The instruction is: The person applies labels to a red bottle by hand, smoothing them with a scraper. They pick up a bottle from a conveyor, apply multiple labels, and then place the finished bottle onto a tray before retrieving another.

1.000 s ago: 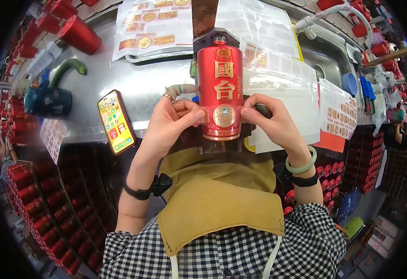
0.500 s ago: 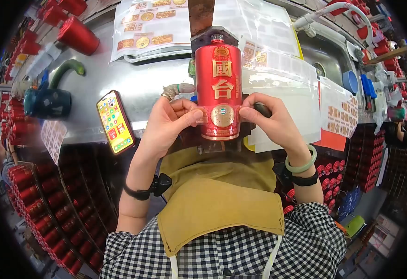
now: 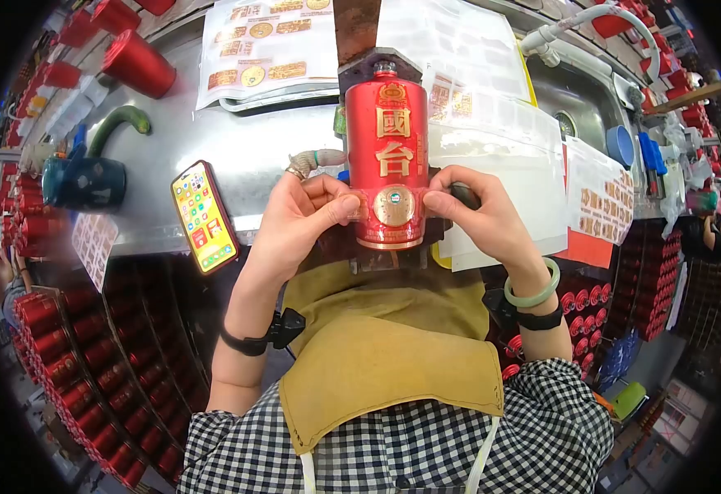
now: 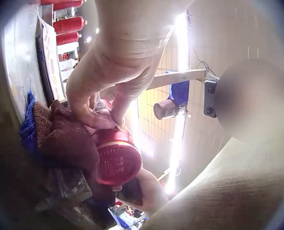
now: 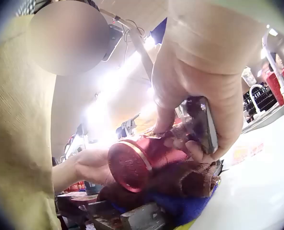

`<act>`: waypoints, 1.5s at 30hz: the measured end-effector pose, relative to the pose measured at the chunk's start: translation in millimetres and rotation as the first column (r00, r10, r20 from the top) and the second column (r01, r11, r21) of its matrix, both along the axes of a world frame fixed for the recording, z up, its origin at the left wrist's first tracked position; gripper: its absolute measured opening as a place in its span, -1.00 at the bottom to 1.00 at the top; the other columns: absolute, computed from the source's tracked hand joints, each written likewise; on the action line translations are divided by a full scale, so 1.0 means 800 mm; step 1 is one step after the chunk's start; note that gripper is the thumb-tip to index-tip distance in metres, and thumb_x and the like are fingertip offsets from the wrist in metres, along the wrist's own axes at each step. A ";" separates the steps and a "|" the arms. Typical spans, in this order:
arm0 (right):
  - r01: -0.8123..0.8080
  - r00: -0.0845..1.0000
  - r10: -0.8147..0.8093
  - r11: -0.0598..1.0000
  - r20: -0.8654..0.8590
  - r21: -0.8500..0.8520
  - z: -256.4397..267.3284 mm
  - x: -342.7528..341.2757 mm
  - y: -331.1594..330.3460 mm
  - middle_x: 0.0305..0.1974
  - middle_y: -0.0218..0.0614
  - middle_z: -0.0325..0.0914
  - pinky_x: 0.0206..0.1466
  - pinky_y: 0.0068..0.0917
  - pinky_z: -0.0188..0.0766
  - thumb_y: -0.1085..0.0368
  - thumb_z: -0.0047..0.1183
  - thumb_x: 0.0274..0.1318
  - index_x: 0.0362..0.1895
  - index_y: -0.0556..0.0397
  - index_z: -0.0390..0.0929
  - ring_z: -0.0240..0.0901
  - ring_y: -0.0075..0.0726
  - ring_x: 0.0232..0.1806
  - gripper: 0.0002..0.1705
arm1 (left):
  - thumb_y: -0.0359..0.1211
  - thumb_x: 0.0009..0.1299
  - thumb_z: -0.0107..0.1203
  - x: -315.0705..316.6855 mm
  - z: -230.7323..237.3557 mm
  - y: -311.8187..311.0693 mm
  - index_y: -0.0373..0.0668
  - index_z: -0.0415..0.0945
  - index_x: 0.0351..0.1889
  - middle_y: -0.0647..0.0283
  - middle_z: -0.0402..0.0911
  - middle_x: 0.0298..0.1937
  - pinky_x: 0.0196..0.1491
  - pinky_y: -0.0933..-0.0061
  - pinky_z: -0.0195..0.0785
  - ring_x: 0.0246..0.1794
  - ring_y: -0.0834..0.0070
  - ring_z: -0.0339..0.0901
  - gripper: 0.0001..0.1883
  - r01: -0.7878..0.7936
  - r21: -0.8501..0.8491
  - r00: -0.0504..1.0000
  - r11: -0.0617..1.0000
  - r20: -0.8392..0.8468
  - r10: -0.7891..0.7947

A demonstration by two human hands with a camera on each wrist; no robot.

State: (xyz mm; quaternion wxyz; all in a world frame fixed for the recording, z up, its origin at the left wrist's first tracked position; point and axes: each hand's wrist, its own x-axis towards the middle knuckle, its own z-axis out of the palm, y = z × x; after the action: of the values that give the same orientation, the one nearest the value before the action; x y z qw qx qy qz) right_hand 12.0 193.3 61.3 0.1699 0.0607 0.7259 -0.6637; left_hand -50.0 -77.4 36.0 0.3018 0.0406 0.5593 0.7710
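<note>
A red bottle (image 3: 387, 123) with gold characters lies in front of the person, its neck pointing away. Across its lower part runs a clear decal (image 3: 395, 206) with a gold medallion. The left hand (image 3: 298, 214) pinches the decal's left end between thumb and forefinger, close against the bottle's side. At the other end the right hand (image 3: 480, 214) pinches it, thumb on top. A dark, flat-edged tool (image 5: 206, 124) is tucked in the right hand's fingers. Brown cloth (image 4: 68, 139) lies under the bottle, whose round base (image 4: 118, 165) shows in the left wrist view.
Printed decal sheets (image 3: 270, 49) lie behind the bottle, and white sheets (image 3: 500, 165) to its right. A lit phone (image 3: 205, 216) and a dark teal jug (image 3: 88, 181) are on the left. Beyond the sheets at right is a sink (image 3: 570, 90). Racks of red bottles (image 3: 88, 370) stand below.
</note>
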 end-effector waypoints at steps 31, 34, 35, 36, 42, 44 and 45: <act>0.499 0.763 -0.218 0.797 -0.608 0.341 0.065 0.003 -0.029 -0.14 -0.24 0.65 -0.06 -0.34 0.49 0.45 0.04 0.37 0.08 0.13 0.59 0.57 -0.28 -0.16 -0.76 | -0.50 0.47 0.31 0.004 0.011 0.005 -0.33 0.37 0.12 0.25 0.59 -0.11 0.06 0.45 0.55 -0.06 0.53 0.63 -0.63 -0.036 -0.026 0.999 0.999 -0.011 0.036; 0.196 0.623 0.328 0.814 -0.710 0.547 0.075 -0.005 -0.043 -0.17 -0.22 0.66 -0.02 -0.22 0.49 0.54 0.12 0.10 -0.03 0.11 0.65 0.58 -0.09 -0.14 -0.69 | -0.50 0.47 0.31 0.002 0.008 0.005 -0.33 0.39 0.07 0.26 0.59 -0.12 0.06 0.45 0.55 -0.06 0.53 0.62 -0.67 -0.031 -0.058 0.999 0.998 -0.038 0.029; 0.247 0.590 0.372 0.762 -0.717 0.599 0.068 -0.008 -0.050 -0.18 -0.25 0.66 -0.01 -0.19 0.48 0.55 0.13 -0.01 -0.08 0.10 0.67 0.57 -0.07 -0.13 -0.66 | -0.50 0.47 0.31 0.002 0.007 0.004 -0.33 0.39 0.07 0.26 0.59 -0.12 0.06 0.45 0.55 -0.06 0.53 0.62 -0.67 -0.033 -0.058 0.999 0.998 -0.040 0.031; 0.301 0.556 0.417 0.706 -0.719 0.642 0.064 -0.011 -0.054 -0.19 -0.28 0.66 0.00 -0.15 0.47 0.55 0.15 -0.12 -0.12 0.08 0.68 0.56 -0.04 -0.13 -0.63 | -0.49 0.47 0.31 0.002 0.007 0.003 -0.32 0.39 0.06 0.26 0.59 -0.12 0.06 0.46 0.55 -0.06 0.54 0.62 -0.68 -0.025 -0.078 0.999 0.997 -0.044 0.022; 0.261 0.842 0.102 0.781 -0.529 0.567 0.082 0.011 -0.041 0.06 0.02 0.54 0.06 -0.07 0.48 0.34 0.44 -0.06 0.22 0.16 0.55 0.52 0.15 -0.01 -0.32 | -0.49 0.47 0.32 0.002 0.007 0.003 -0.31 0.41 0.11 0.29 0.59 -0.13 0.03 0.49 0.52 -0.10 0.56 0.62 -0.64 -0.032 -0.099 0.997 0.995 -0.070 0.025; 0.299 0.839 0.119 0.714 -0.531 0.632 0.067 0.026 -0.064 0.13 0.04 0.48 0.10 -0.10 0.51 0.32 0.52 -0.15 0.33 0.19 0.45 0.54 0.15 0.04 -0.12 | -0.49 0.46 0.32 0.002 0.007 0.005 -0.31 0.41 0.16 0.31 0.58 -0.14 0.02 0.49 0.52 -0.11 0.56 0.62 -0.61 -0.037 -0.106 0.997 0.994 -0.072 0.030; 0.335 0.838 0.132 0.642 -0.530 0.690 0.053 0.032 -0.074 0.21 0.05 0.42 0.13 -0.13 0.55 0.30 0.60 -0.25 0.44 0.22 0.35 0.55 0.15 0.09 0.09 | -0.51 0.45 0.31 0.002 0.009 0.005 -0.31 0.39 0.26 0.34 0.56 -0.15 0.02 0.49 0.49 -0.11 0.56 0.61 -0.54 -0.032 -0.097 0.998 0.995 -0.055 0.027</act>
State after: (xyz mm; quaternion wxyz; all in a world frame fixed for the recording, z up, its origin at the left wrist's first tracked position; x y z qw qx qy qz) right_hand 37.5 134.1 103.8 -0.1205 -0.0187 0.9477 -0.2949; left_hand -48.6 -73.6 42.9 0.2768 0.0382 0.6046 0.7459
